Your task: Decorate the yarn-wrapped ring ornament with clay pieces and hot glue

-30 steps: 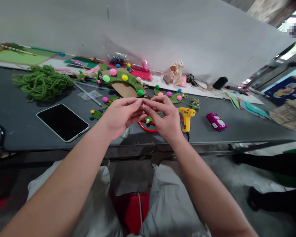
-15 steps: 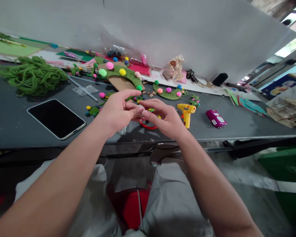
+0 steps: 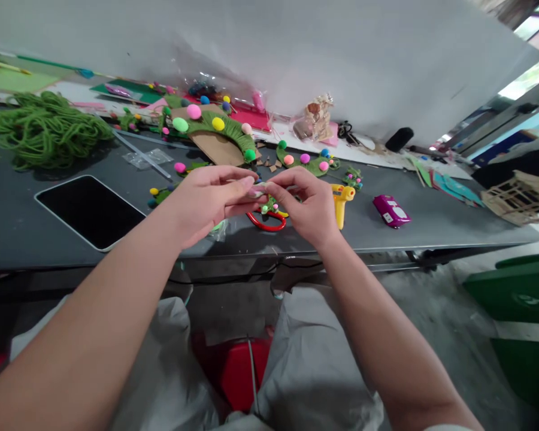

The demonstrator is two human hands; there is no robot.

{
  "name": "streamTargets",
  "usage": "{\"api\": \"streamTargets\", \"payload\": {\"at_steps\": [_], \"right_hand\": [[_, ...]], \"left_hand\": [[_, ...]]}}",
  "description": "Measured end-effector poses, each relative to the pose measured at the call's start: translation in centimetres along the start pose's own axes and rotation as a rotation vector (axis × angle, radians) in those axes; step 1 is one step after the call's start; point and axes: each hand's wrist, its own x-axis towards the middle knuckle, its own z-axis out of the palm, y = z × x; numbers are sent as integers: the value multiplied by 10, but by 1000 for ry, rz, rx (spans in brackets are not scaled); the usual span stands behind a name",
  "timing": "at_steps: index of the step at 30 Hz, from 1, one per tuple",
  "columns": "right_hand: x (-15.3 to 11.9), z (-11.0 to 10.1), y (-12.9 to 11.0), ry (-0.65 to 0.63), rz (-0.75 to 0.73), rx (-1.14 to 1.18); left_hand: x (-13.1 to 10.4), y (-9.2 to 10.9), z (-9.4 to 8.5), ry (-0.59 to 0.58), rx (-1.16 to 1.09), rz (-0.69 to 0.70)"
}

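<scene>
My left hand (image 3: pixel 211 197) and my right hand (image 3: pixel 308 203) meet above the table, fingertips pinched. Between them is a small pale piece (image 3: pixel 259 190), mostly covered by the fingers, so its kind cannot be made out. Just below lie red-handled scissors (image 3: pixel 268 226), partly hidden, with a little green yarn piece bearing tiny pompoms (image 3: pixel 269 207) over them. A yellow glue gun (image 3: pixel 340 206) stands close to my right hand, which hides part of it. Behind the hands rests a green yarn-wrapped curved piece with coloured pompoms (image 3: pixel 229 133).
A tablet (image 3: pixel 92 209) and a heap of green yarn (image 3: pixel 49 131) lie to the left. On the right are a purple packet (image 3: pixel 391 211) and coloured paper pieces (image 3: pixel 460 190). Another pompom-covered curved piece (image 3: pixel 314 164) sits behind the glue gun. A green bin (image 3: pixel 516 293) stands at lower right.
My hands have drawn slightly apart, their fingertips still together at the pale piece. More of the scissors and the small green pompom piece now shows. The view has shifted a little.
</scene>
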Motion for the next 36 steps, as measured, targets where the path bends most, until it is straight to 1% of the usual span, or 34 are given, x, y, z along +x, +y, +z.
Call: {"api": "streamTargets", "payload": {"at_steps": [2,4,6,9,10,12,16,21,24,26,29,32,34,36], "right_hand": [[0,0,0,11,-41,-4],[-1,-1,1,9,-40,3],[-2,-1,3,-25,-25,-7],[-3,0,6,-113,-25,-39],[-4,0,8,-132,-31,-49],[-4,3,10,-143,-43,-68],[-5,6,8,-139,-97,-92],[-5,6,3,-207,-158,-167],[-4,5,0,-260,-134,-205],[-3,3,0,-267,-110,-197],[-1,-2,6,-207,-30,-154],[1,-6,14,-146,66,-112],[1,-6,17,-158,86,-101],[0,-3,17,-197,60,-111]], "left_hand": [[2,0,-1,25,-29,12],[3,1,-1,19,-52,8],[2,2,-2,-26,-57,-21],[0,1,0,-126,-39,-54],[0,-1,1,-138,-27,-55],[0,-4,3,-101,15,-43],[3,-9,5,35,174,30],[6,-6,4,39,240,12],[7,-2,4,102,316,-21],[8,-1,4,121,347,-30],[10,-3,1,84,374,-15],[11,-7,-3,12,294,-11],[11,-11,-5,-46,200,-6],[11,-13,-5,-83,164,-1]]}}
